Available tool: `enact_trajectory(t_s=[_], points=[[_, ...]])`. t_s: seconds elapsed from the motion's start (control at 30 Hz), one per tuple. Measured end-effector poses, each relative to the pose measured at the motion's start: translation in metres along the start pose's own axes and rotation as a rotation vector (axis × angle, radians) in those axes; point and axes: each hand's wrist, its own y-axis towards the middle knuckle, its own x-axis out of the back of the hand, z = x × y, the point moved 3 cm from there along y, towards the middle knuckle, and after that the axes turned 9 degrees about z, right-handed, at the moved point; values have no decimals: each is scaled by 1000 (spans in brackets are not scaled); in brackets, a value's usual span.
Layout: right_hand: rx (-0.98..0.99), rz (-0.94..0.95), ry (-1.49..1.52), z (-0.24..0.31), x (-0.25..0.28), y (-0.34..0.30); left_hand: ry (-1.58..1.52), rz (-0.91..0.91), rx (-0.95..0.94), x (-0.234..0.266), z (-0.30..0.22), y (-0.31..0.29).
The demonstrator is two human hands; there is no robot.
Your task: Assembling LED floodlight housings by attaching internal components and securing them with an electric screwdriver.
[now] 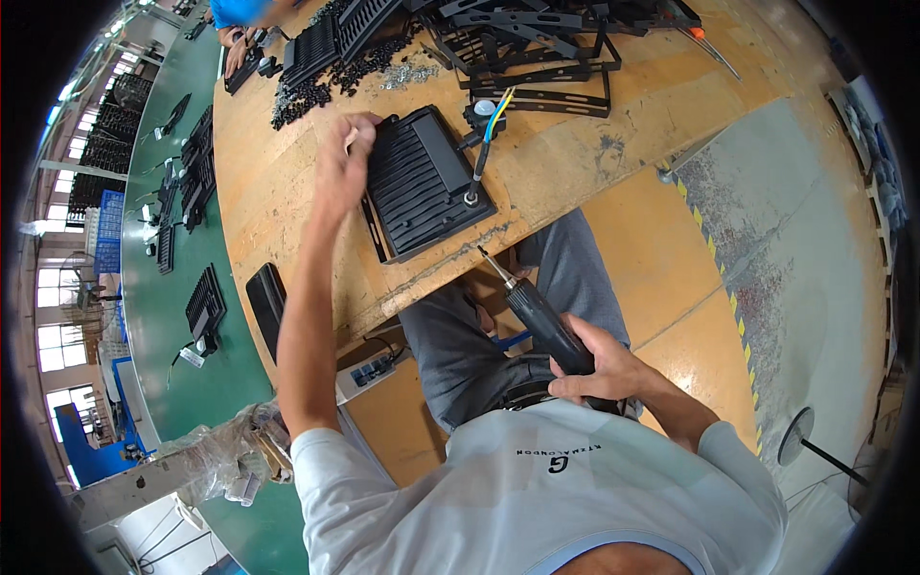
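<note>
A black finned floodlight housing (417, 182) lies fins up at the table's near edge. Along its left side runs a thin black bracket arm (373, 230). A cable with blue, yellow-green and other wire ends (494, 125) rises from its near right corner, and a sensor with a white dome (486, 109) sits at its right side. My left hand (347, 153) is at the housing's far left corner, fingers curled; what they hold, if anything, is hidden. My right hand (602, 364) grips a black electric screwdriver (541, 321), its tip over my lap, small and dark, apart from the housing.
Black brackets (537, 48) are heaped at the far right, near an orange-handled screwdriver (700, 34). Black small parts (359, 67) and silver screws (407, 75) lie farther back. A black phone-like object (266, 297) rests left. Another person's hand (236, 57) works beyond; floodlights (205, 307) line a green table.
</note>
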Motion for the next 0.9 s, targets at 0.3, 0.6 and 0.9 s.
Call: enact_trajectory(t_s=[0.3, 0.6, 0.9], points=[[-15, -12, -24, 0, 9, -9, 205, -246, -26, -36, -48, -50], [-42, -15, -94, -4, 6, -14, -39, 20, -35, -47, -113, -96], [-12, -21, -73, -6, 4, -1, 56, -7, -161, -60, -119, -107]])
